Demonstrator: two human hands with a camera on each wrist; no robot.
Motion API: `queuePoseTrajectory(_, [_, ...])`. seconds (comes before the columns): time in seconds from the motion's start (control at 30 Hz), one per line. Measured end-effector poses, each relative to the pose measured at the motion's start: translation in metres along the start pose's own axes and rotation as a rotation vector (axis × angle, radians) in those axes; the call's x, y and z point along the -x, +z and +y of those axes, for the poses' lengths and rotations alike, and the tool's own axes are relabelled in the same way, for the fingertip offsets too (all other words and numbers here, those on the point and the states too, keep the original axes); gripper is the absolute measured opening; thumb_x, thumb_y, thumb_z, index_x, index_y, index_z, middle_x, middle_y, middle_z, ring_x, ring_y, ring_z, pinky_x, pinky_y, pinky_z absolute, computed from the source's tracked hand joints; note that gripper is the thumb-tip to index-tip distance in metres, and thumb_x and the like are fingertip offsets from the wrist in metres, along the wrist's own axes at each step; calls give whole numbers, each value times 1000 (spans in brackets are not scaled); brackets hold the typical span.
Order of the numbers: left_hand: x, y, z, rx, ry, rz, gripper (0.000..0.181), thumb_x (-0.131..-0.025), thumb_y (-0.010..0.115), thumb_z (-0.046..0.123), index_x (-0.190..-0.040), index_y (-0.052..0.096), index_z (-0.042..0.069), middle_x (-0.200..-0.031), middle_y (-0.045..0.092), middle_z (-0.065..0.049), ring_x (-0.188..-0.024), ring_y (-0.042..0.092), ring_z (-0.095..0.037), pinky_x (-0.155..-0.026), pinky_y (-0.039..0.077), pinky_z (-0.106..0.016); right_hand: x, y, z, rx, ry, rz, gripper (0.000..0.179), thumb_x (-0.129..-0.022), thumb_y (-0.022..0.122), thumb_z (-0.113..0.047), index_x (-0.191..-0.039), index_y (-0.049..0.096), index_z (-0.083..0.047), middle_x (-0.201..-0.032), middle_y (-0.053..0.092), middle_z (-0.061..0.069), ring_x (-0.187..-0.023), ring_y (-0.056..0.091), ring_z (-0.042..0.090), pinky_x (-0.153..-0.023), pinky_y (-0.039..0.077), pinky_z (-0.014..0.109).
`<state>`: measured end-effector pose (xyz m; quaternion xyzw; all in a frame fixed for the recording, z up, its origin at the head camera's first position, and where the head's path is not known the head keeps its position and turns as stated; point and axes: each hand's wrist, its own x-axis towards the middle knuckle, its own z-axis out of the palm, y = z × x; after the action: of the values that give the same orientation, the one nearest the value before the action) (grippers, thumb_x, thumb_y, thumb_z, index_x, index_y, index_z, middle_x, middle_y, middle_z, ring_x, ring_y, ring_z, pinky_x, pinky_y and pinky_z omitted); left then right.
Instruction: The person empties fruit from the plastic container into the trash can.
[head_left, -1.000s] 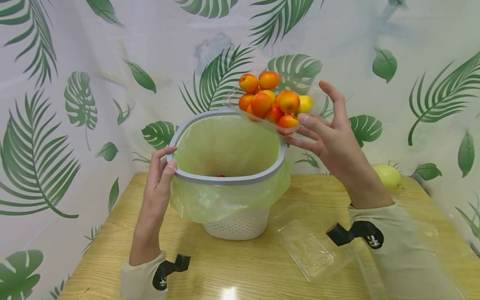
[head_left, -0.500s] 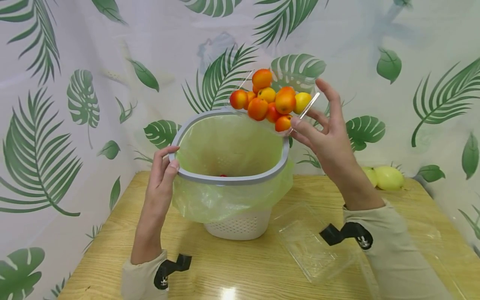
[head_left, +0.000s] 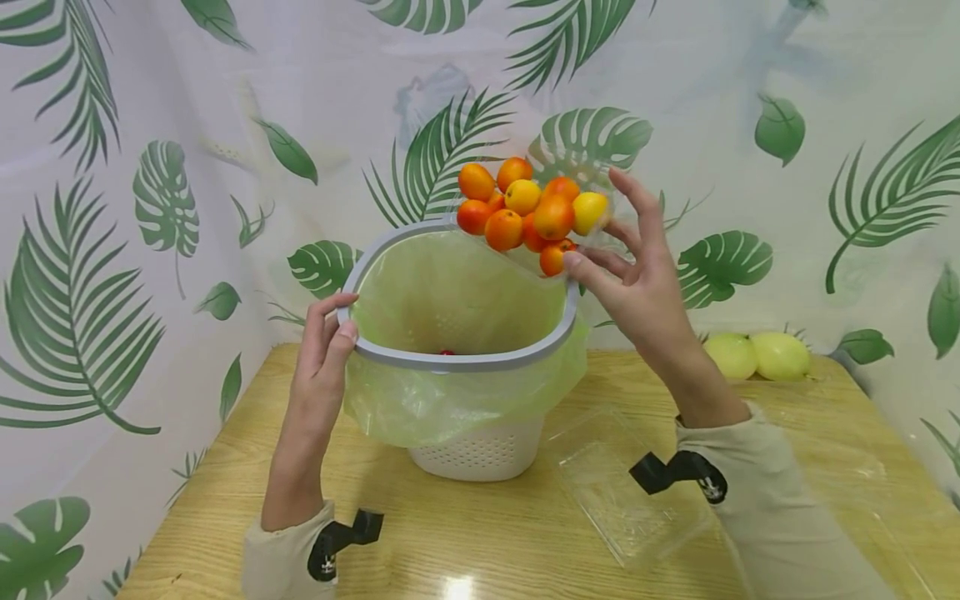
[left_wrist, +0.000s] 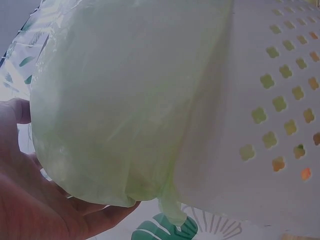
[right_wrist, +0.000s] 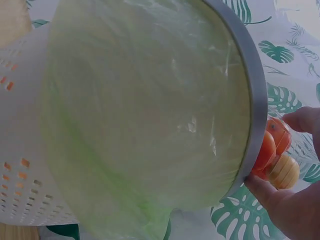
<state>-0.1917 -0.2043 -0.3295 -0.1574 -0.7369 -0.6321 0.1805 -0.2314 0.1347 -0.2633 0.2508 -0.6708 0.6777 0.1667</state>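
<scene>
A white perforated wastebasket (head_left: 480, 457) with a grey rim (head_left: 450, 362) stands mid-table, lined with a pale green plastic bag (head_left: 442, 412) folded over its outside. My left hand (head_left: 322, 354) grips the rim at its left side, fingers over the edge and thumb in front. Over the back right of the opening, my right hand (head_left: 637, 275) holds a transparent plastic tray between thumb and fingers. The tray tilts down to the left and carries several small orange and yellow fruits (head_left: 553, 218). In the right wrist view, some fruits (right_wrist: 282, 170) show just beyond the rim.
A small red thing (head_left: 446, 352) shows inside the wastebasket. Another transparent tray (head_left: 622, 500) lies on the wooden table (head_left: 360, 550), right of the wastebasket. Two yellow-green fruits (head_left: 780, 355) sit at the back right. A leaf-print curtain (head_left: 225, 100) hangs behind.
My right hand has shifted left and slightly down with the tray, and the fruits have moved left over the opening. The left hand has stayed on the rim.
</scene>
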Motion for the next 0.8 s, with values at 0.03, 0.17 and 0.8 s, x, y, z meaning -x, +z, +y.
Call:
queuePoseTrajectory(0.03, [0,0,0,-3,1,1,40,-109,40,26,-145,41,9,-149,48,-13,-124,50,-32,-107,30,-56,1,0,1,8,-7,-3,82,-95,68,-1,-159,31,-34,-161,29,2,-116,61,33,-88,55,27])
queuePoseTrajectory(0.17, [0,1,0,-14,2,8,40,-109,42,27,-145,42,9,-148,48,-14,-125,48,-31,-110,25,-58,2,1,4,36,-30,-9,82,-95,68,-1,-159,30,-35,-162,27,-2,-118,59,35,-89,55,27])
queuePoseTrajectory(0.8, [0,1,0,2,3,8,40,-109,42,27,-145,41,8,-147,48,-15,-124,48,-30,-109,27,-54,11,14,11,76,-71,5,84,-93,68,4,-159,31,-31,-155,33,8,-120,58,31,-101,48,29])
